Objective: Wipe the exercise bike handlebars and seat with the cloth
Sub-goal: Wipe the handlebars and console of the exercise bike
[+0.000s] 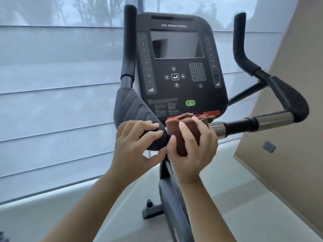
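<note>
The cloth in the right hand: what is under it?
The cloth wraps the handlebar's centre; bare bar emerges to its right. The right hand grips it, the left hand holds the pad beside it. The covered bar section cannot be seen.

One head-worn camera, looking forward and down from close range.

The single wide-angle view looks from the person's head toward the exercise bike console (180,67), which stands straight ahead in the middle of the picture, with a window blind (52,84) far behind it. Both forearms enter from the bottom edge, so the camera sits just above and behind them. The handlebars (272,119) bend outward at the right side, and the floor (244,206) shows low down.
</note>
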Tool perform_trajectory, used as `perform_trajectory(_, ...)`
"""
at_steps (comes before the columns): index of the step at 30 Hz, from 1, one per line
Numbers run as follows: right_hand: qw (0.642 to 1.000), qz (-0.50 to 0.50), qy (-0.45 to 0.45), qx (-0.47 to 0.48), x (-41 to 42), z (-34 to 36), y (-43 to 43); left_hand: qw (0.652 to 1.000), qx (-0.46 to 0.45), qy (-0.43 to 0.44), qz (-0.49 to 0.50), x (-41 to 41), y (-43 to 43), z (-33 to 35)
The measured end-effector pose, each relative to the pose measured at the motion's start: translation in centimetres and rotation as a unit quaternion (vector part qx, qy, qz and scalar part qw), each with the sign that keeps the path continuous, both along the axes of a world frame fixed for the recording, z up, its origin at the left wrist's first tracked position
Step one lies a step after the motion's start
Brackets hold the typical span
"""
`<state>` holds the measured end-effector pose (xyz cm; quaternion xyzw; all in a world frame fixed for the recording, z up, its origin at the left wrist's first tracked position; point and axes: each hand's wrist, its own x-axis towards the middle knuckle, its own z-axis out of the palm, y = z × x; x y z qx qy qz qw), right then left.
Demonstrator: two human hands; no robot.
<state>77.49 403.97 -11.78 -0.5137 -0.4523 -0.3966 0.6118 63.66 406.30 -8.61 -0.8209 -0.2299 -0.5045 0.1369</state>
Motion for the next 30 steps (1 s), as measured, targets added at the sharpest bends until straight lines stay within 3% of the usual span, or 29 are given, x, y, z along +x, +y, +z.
perform_trajectory(4, 0.99, 0.022, -0.136, -0.034, 2.8, 0.5, -0.9, 0.999, -0.03, 0.02, 0.001, -0.3, -0.5, 0.3)
perform_trajectory(8, 0.998, -0.034, -0.039, -0.025, 8.1, 0.9, -1.4, 0.998, -0.05, 0.031, -0.001, -0.5, -1.0, 0.5)
perform_trajectory(11, 0.999, -0.03, 0.034, -0.02, 5.6, 1.1, -1.1, 0.998, -0.059, 0.021, 0.011, -0.3, -1.3, 0.5)
perform_trajectory(14, 0.997, 0.022, -0.059, -0.051, 1.3, 1.2, -1.0, 0.998, -0.061, 0.016, 0.022, -0.1, -1.5, 0.5)
perform_trajectory(17, 0.984, 0.055, -0.141, -0.098, 2.1, 2.4, -1.8, 0.997, -0.067, 0.023, 0.024, -0.1, -1.7, 0.6)
perform_trajectory(24, 0.967, 0.053, -0.061, -0.24, 5.0, 5.0, -3.1, 0.996, -0.081, 0.024, 0.035, -0.1, -2.3, 0.5)
perform_trajectory(30, 0.948, 0.104, -0.091, -0.286, 2.2, 5.7, -2.8, 0.995, -0.093, 0.018, 0.036, 0.0, -2.5, 0.5)
